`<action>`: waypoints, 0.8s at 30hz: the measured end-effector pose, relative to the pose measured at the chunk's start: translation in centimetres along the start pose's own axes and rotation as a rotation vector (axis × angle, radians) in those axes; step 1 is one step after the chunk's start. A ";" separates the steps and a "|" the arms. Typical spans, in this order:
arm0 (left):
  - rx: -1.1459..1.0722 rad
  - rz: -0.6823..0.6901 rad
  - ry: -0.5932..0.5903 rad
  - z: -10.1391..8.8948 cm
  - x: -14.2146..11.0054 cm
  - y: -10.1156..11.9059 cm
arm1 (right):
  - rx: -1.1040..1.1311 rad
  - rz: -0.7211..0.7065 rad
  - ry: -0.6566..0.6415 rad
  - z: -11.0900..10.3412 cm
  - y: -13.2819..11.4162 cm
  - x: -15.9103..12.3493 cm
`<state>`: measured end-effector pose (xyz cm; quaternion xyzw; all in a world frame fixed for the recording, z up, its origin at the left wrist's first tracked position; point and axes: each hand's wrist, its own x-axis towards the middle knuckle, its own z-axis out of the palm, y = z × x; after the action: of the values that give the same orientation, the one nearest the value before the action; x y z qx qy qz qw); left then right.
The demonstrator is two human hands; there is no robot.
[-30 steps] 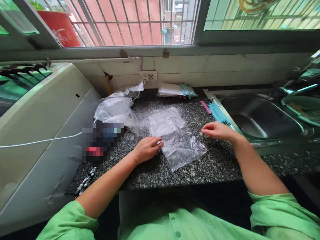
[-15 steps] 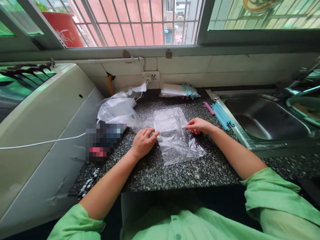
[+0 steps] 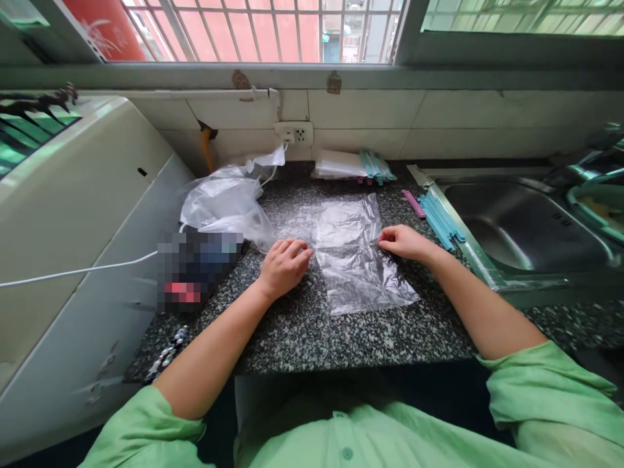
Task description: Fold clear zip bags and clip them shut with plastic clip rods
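Note:
A clear plastic bag (image 3: 355,279) lies flat on the speckled counter, wrinkled, with a crease running across it between my two hands. My right hand (image 3: 407,243) pinches its right edge between thumb and fingers. At the left edge is my left hand (image 3: 285,268), fingers curled together and thumb tip beside the film; the exact contact is hard to make out. Left of the bag sits a larger heap of crumpled clear plastic (image 3: 221,201). Teal sealing strips (image 3: 441,221) and a pink strip (image 3: 413,203) rest to the right, by the sink.
At the back, by the tiled wall, lies a stack of clear bags (image 3: 336,164) with teal strips on it. A steel sink (image 3: 526,227) borders the right. On the left are a blurred-out dark object (image 3: 199,270), a white cable (image 3: 88,277) and a pale appliance (image 3: 97,227).
The view has tilted down a little. My right hand and the plastic bag have shifted slightly to the right, while my left hand has stayed almost in place.

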<state>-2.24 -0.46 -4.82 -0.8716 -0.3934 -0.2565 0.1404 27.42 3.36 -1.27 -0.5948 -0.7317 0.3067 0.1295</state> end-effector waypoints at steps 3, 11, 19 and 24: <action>-0.043 -0.060 -0.027 0.2 0.4 0.7 | -0.035 -0.009 -0.054 -0.7 0.4 -0.3; -0.255 -0.220 -0.160 2.9 3.1 2.1 | 0.042 0.081 -0.146 -1.5 1.7 -0.5; -0.341 -0.252 -0.115 3.6 2.6 1.5 | 0.071 -0.086 0.052 -2.1 2.1 -1.4; -0.464 -0.294 0.056 2.8 2.7 1.4 | 0.211 -0.229 0.201 -2.1 1.7 -1.6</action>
<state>1.31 1.53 -5.73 -0.8067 -0.4423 -0.3811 -0.0909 30.35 2.60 -0.37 -0.5184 -0.7418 0.3041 0.2976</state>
